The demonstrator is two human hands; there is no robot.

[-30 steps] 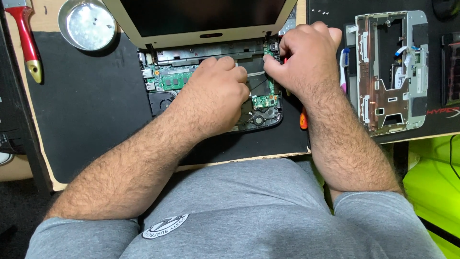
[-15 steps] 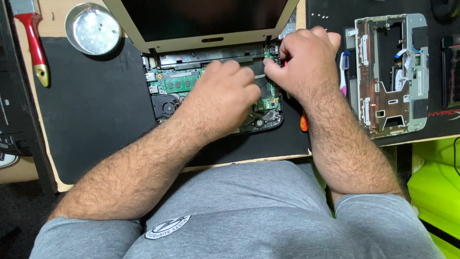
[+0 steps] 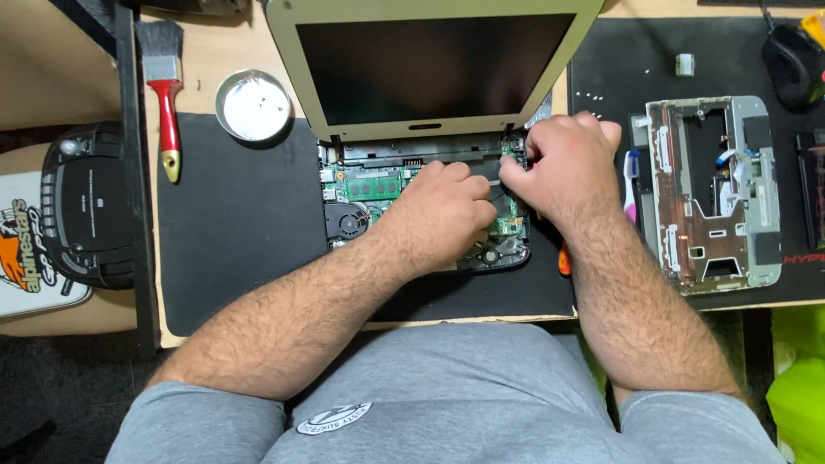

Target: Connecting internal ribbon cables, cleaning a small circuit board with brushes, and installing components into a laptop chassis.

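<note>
One opened laptop [image 3: 412,189] lies on a black work mat [image 3: 232,223], its keyboard cover removed and one green circuit board [image 3: 369,185] exposed; one dark screen [image 3: 430,64] stands up behind the base.

Two hands are in view, both the person's own. The left hand [image 3: 443,210] rests knuckles-up on the middle of the exposed base, fingers curled down onto the internals. Whether it grasps anything cannot be told: the fingertips are hidden beneath the hand. One round cooling fan [image 3: 348,222] shows just to the left of this hand, and the green board lies just beyond its knuckles on the same side.

The right hand [image 3: 567,163] is clenched at the base's right rear corner, just beside the left hand, fingers pinched together. What it pinches is too small to tell. One orange tool handle [image 3: 564,260] shows below its wrist; whether it is gripped cannot be told.

Well to the right of the right hand lies one detached metal cover frame [image 3: 713,193]. Well to the left of the left hand sit one round metal dish [image 3: 253,105] and one red-handled brush [image 3: 165,86]. One black disc player [image 3: 86,210] stands farther left, off the mat.
</note>
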